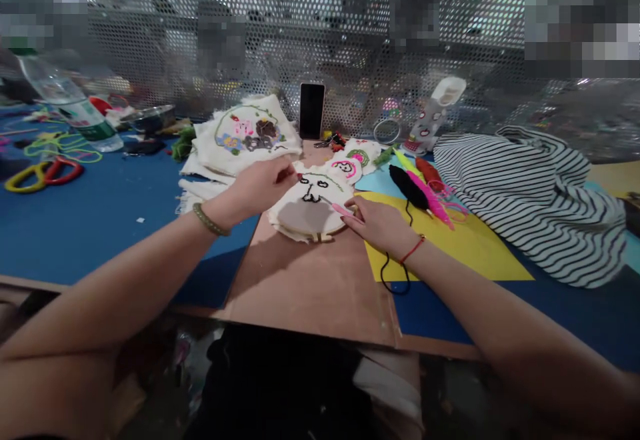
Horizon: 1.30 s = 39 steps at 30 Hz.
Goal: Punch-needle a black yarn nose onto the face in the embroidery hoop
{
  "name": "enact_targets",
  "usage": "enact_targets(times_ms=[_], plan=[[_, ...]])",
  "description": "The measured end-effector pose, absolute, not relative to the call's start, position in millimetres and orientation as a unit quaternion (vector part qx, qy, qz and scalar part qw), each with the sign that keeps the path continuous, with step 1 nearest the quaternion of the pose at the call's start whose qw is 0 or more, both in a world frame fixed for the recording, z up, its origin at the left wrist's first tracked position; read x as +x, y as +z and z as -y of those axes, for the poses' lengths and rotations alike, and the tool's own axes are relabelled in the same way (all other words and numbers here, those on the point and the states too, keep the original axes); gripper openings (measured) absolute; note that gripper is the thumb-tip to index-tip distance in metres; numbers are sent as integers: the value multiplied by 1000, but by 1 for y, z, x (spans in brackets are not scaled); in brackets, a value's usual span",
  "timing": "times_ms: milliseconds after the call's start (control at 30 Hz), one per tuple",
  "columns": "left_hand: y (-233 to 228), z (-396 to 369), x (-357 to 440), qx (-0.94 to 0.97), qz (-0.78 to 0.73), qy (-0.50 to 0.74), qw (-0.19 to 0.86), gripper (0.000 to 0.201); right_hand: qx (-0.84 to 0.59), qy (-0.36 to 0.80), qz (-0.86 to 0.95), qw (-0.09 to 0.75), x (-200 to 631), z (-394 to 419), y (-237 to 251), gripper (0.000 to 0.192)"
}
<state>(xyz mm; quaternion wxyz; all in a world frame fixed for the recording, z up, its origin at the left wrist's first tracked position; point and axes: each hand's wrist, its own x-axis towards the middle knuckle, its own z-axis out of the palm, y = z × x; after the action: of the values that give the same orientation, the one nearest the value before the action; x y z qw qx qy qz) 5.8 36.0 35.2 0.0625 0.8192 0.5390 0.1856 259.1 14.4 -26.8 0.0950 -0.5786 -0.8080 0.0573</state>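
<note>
A round embroidery hoop [301, 221] with white cloth stretched in it lies on a brown board. Black yarn lines form a simple face on the cloth, and a green line curves along its top. At the hoop's upper left edge my left hand [265, 183] is closed, thumb and fingers pinching the cloth rim. My right hand [380, 223] grips a pink pen-like punch needle [341, 210], its tip pointing at the cloth near the face. Black yarn [385, 273] loops below my right wrist and runs up to a black skein [409, 187].
Pink and orange yarn [431, 201] lie on a yellow sheet [450, 253]. A striped cloth [535, 200] is at right. Behind stand a phone [312, 111] and a white bottle [433, 117]. Embroidered cloths [245, 137], scissors [45, 175] and a water bottle [75, 110] sit left.
</note>
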Motion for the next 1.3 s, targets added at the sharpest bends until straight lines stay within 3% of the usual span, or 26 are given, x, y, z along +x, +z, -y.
enact_targets(times_ms=[267, 400, 667, 1133, 1300], plan=[[-5, -35, 4, 812, -536, 178, 148, 24, -550, 57, 822, 137, 267, -18, -31, 26], [-12, -31, 8, 841, -490, 196, 114, 24, -534, 66, 824, 179, 274, -21, -32, 27], [-29, -40, 12, 891, -383, 239, 45, 21, -599, 49, 793, 102, 270, -17, -24, 33], [-13, -35, 11, 873, -440, 206, 48, 25, -613, 52, 781, 105, 273, -19, -18, 37], [4, -39, -8, 807, -575, 131, -12, 25, -617, 59, 777, 110, 272, -20, -21, 34]])
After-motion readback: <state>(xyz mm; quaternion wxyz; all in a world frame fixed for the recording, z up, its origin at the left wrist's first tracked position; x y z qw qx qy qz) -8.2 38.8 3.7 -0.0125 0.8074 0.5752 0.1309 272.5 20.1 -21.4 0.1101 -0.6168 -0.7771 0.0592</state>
